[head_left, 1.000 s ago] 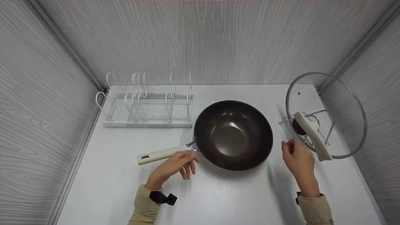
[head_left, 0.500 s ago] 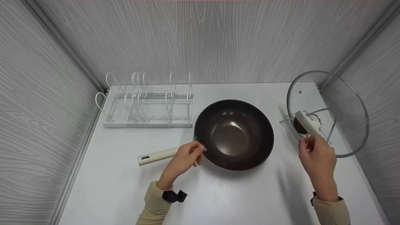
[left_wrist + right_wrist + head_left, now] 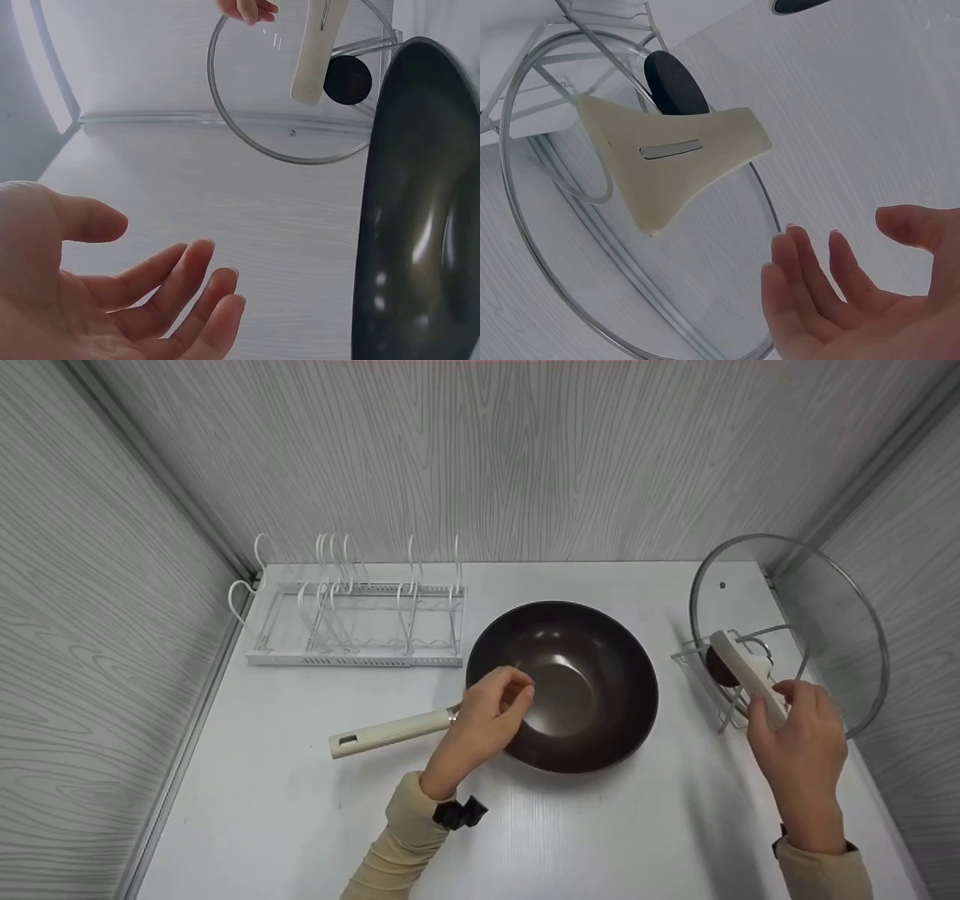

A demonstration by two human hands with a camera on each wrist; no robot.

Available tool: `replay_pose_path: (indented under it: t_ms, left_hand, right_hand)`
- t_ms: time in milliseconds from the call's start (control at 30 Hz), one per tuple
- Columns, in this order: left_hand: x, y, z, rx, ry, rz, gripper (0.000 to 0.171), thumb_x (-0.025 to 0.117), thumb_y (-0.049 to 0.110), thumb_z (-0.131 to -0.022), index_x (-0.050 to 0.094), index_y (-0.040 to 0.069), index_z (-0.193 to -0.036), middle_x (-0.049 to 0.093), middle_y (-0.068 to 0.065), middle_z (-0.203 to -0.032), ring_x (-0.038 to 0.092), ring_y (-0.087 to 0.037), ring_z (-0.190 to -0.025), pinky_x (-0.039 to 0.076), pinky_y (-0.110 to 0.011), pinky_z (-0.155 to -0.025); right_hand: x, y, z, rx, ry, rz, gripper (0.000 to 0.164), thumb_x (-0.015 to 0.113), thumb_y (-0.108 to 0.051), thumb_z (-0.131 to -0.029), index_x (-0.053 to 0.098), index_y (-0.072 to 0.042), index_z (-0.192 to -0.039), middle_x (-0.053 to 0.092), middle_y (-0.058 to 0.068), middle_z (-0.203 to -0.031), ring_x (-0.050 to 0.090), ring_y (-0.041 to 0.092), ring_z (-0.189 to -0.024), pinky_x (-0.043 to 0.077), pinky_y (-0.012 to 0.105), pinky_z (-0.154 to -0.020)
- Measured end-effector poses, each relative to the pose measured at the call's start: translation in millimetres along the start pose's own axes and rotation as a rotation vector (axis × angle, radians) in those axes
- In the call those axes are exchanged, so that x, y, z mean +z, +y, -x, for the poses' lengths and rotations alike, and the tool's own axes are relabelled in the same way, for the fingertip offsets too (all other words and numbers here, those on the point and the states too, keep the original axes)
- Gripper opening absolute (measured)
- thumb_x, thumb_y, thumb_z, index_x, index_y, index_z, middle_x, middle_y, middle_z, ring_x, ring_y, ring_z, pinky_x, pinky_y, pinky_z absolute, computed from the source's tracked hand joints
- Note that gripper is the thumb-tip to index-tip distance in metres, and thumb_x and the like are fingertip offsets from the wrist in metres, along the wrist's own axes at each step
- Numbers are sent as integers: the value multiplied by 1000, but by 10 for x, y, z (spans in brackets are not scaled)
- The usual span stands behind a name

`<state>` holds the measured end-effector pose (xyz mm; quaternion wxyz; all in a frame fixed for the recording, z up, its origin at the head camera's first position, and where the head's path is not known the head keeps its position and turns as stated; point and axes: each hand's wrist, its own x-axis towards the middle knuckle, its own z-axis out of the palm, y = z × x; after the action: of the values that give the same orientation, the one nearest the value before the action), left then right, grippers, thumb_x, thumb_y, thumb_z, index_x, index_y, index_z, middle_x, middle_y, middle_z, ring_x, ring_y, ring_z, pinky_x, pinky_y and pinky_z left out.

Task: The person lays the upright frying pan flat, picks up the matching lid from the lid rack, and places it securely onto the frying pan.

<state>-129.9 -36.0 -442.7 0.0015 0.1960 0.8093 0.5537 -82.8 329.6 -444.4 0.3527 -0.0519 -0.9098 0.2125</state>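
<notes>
A dark wok (image 3: 592,660) with a cream handle (image 3: 390,733) sits in the middle of the white table. Over its left rim hovers my left hand (image 3: 484,724), holding nothing; the left wrist view shows its fingers relaxed and spread from the thumb. To the right, a glass lid (image 3: 840,660) with a metal rim leans upright in a small wire rack (image 3: 724,720). The lid has a cream handle (image 3: 675,142) and a dark round knob (image 3: 673,82). My right hand (image 3: 802,742) is at the lower end of that handle, its fingers loosely bent and apart from it in the right wrist view.
A long white wire rack (image 3: 352,660) with several upright loops stands at the back left. Grey wood-grain panels (image 3: 525,457) enclose the table at the back and on both sides. The lid's rim comes near the right panel.
My left hand has moved right and up, from beside the wok's handle to over its rim. My right hand has moved right to the lid's handle. Wok and long rack stay put.
</notes>
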Motion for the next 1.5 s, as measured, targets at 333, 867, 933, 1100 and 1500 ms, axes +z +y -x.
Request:
replay_pose_path:
  t_ms: [333,867,933,1100,1500]
  left_hand:
    - [462,216,-313,136,-18,-127,22,56,20,-98,61,8,-115,58,-3,-109,52,-18,-105,43,-28,-91]
    - [1552,262,-1139,133,3,-47,28,57,10,-90,59,4,-117,55,-7,-113,50,-18,-103,37,-18,-90]
    - [1693,235,-1222,108,12,-25,25,57,7,-90,60,4,-115,56,-8,-111,52,-18,-101,38,-14,-86]
    - [2000,172,-1342,18,49,51,19,57,6,-89,59,5,-109,55,-5,-105,56,-16,-96,41,-13,-79]
    - [2569,95,-1509,-116,74,228,25,56,1,-91,59,2,-116,55,-3,-109,55,-4,-93,45,-12,-77]
  right_hand:
    - [-28,71,-30,34,-21,21,31,68,-11,-86,62,11,-107,62,33,-98,56,50,-81,41,62,-64]
    - [48,200,-35,107,-87,20,33,65,-15,-89,62,11,-110,62,32,-101,59,50,-85,44,65,-65]
    - [56,204,-39,112,-87,20,33,65,-16,-89,62,10,-109,62,32,-101,59,50,-86,44,64,-66]
    - [80,212,-44,120,-87,16,31,64,-16,-90,63,10,-108,62,31,-100,59,49,-85,44,64,-67]
    - [95,232,-57,158,-134,-1,33,64,-15,-91,62,11,-111,62,32,-104,59,49,-91,45,64,-74]
